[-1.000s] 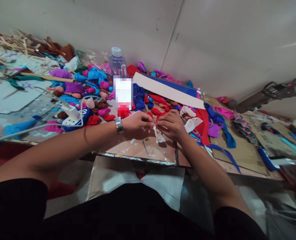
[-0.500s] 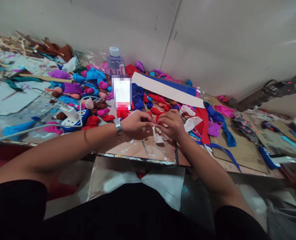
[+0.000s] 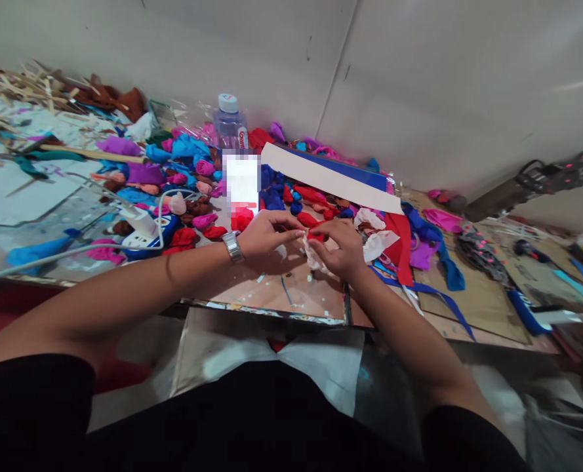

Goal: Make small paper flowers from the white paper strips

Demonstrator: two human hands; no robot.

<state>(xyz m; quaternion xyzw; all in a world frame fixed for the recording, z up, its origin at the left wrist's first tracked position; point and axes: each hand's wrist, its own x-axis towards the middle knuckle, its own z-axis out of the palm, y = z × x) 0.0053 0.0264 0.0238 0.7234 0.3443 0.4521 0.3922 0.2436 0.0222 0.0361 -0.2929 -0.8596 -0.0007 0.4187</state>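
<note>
My left hand, with a metal watch on its wrist, and my right hand meet over the brown worktop. Both pinch a small crumpled piece of white paper between their fingertips. A bit of red shows at the tips of my right fingers. Small red, blue and pink crumpled paper balls lie just beyond my hands.
A water bottle stands at the back by the wall. A white and blue strip lies behind the paper balls. A white power strip with cable sits at left. Red and blue ribbons trail at right. Wood scraps pile at far left.
Both hands have shifted slightly up and away from me with the white paper, which is now bunched closer between the fingers.
</note>
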